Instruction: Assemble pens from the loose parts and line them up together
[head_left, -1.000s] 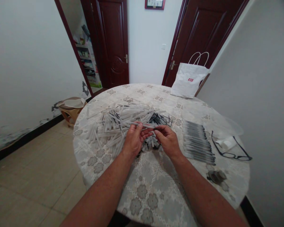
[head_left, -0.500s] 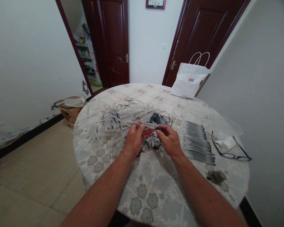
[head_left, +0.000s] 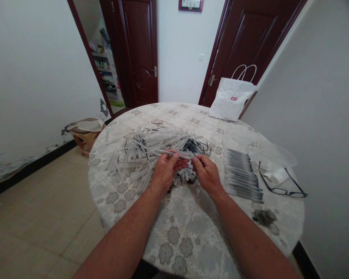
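Note:
My left hand (head_left: 165, 170) pinches a clear pen barrel (head_left: 174, 154) that lies level above the table. My right hand (head_left: 207, 173) is closed at the barrel's right end, its fingertips pressed on a small part I cannot make out. Right behind both hands spreads a heap of clear pen barrels and thin black refills (head_left: 151, 149). Small dark and clear caps (head_left: 185, 177) lie between my wrists. A neat row of assembled pens (head_left: 242, 175) lies to the right of my right hand.
The round table (head_left: 186, 232) wears a floral cloth. Black glasses (head_left: 282, 184) and a white roll (head_left: 276, 176) sit at its right edge, a white paper bag (head_left: 231, 99) at the back, some coins (head_left: 263, 217) near the front right. A stool (head_left: 85, 133) stands left.
My hands have stayed together at the barrel; the right fingers have closed in slightly on its end. The view has shifted a little.

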### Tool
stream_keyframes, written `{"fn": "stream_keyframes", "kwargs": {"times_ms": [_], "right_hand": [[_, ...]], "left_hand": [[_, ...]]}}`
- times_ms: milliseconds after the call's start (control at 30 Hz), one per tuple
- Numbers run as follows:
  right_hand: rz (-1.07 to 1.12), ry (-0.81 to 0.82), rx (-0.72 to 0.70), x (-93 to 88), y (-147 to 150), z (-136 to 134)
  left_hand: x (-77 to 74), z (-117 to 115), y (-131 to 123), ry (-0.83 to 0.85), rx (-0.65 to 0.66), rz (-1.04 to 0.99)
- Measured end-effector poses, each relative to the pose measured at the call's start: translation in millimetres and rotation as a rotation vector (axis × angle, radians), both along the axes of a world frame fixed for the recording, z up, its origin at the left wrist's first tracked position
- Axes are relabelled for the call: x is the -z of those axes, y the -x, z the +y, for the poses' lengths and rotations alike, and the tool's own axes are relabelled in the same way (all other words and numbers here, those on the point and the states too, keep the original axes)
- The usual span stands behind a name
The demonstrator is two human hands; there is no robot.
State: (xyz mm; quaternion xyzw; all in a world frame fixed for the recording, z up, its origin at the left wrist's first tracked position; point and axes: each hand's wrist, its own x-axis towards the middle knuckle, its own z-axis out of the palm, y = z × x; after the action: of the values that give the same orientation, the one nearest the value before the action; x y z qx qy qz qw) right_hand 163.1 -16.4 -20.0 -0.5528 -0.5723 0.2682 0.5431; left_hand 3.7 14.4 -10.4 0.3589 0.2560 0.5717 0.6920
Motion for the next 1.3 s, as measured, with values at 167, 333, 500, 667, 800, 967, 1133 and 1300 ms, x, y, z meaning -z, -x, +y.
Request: {"fn": "stream_keyframes", "kwargs": {"times_ms": [167, 333, 500, 667, 800, 967, 1133, 1300], "right_hand": [[0.037, 0.000, -0.036, 4.0, -1, -1], [-0.068, -0.077, -0.010, 0.0, -2, -4], [-0.091, -0.044, -0.056, 1.6, 1, -3], [0.092, -0.044, -0.046, 7.9, -2, 0], [0.029, -0.075, -0.045, 5.3, -2, -2], [-0.019, -0.019, -0.069, 7.8, 0, 0], [0.109, -0.030, -0.050, 11.2, -2, 2], [-0.023, -0.066, -0.058, 5.2, 0, -3]], "left_hand": [[1.1, 0, -1, 0.011, 0.015, 0.024], [1.0, 1, 0, 0.016, -0.021, 0.042], [2.2, 0, 0, 0.001, 0.036, 0.038], [3.7, 2, 0, 0.013, -0.011, 0.051], [2.6, 2, -1, 0.017, -0.026, 0.041], [3.7, 1, -1, 0.009, 0.009, 0.053], [3.7, 2, -1, 0.028, -0.044, 0.062], [1.8, 2, 0, 0.023, -0.027, 0.063]]}}
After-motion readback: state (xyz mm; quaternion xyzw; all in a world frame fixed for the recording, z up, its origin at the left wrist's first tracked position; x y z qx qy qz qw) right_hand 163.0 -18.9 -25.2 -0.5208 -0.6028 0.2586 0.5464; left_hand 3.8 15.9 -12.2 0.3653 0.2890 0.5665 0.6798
